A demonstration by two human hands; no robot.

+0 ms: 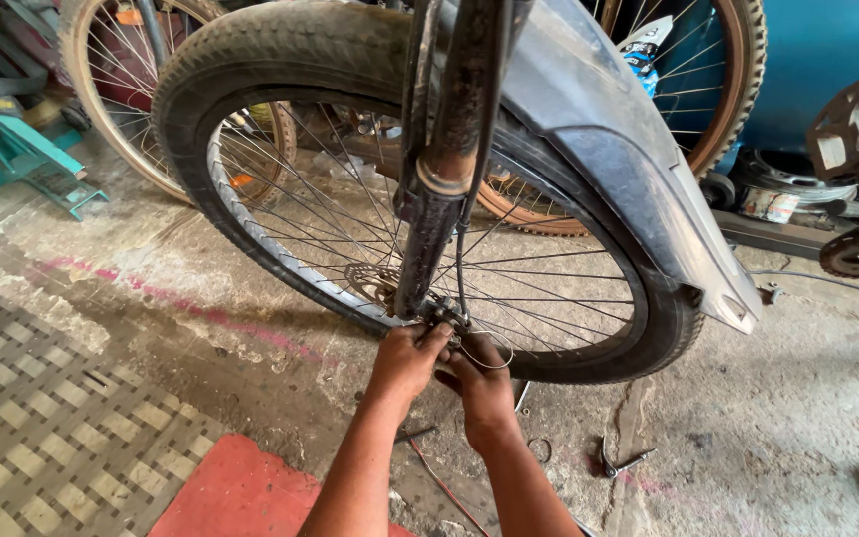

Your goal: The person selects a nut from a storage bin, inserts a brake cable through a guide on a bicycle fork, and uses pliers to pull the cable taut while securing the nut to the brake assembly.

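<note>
While the concrete floor (748, 418) spreads grey and stained under everything, with a faded pink stripe across it, the biggest thing on it is the bicycle wheel (350, 239), its worn black tyre (280, 50) arching up near the top of the view and its thin spokes fanning out from the hub. Over the tyre curves a grey, dusty mudguard (638, 199), its flared end hanging low on the right. A dark fork leg (439, 199) runs down across the wheel to the axle (441, 313), with a thin cable beside it. Behind stand two more wheels with tan rims, one at upper left (121, 109), one at upper right (733, 89); against the right one a small blue and white packet (648, 45) is tucked near the top edge. A turquoise metal stand (22, 159) sits far left, a woven checked mat (42, 428) lies at lower left, and a red mat (241, 492) lies just under the person's arms. At right, a round tin with a pale label (770, 204) rests among metal parts.

Both hands meet at the fork's foot. The left hand (405, 363) has its fingers curled close around the axle end. The right hand (484, 383) presses in just beside it, fingers bent onto the same fitting; what it grips I cannot tell. A small tool (620, 463) lies on the floor to the right.
</note>
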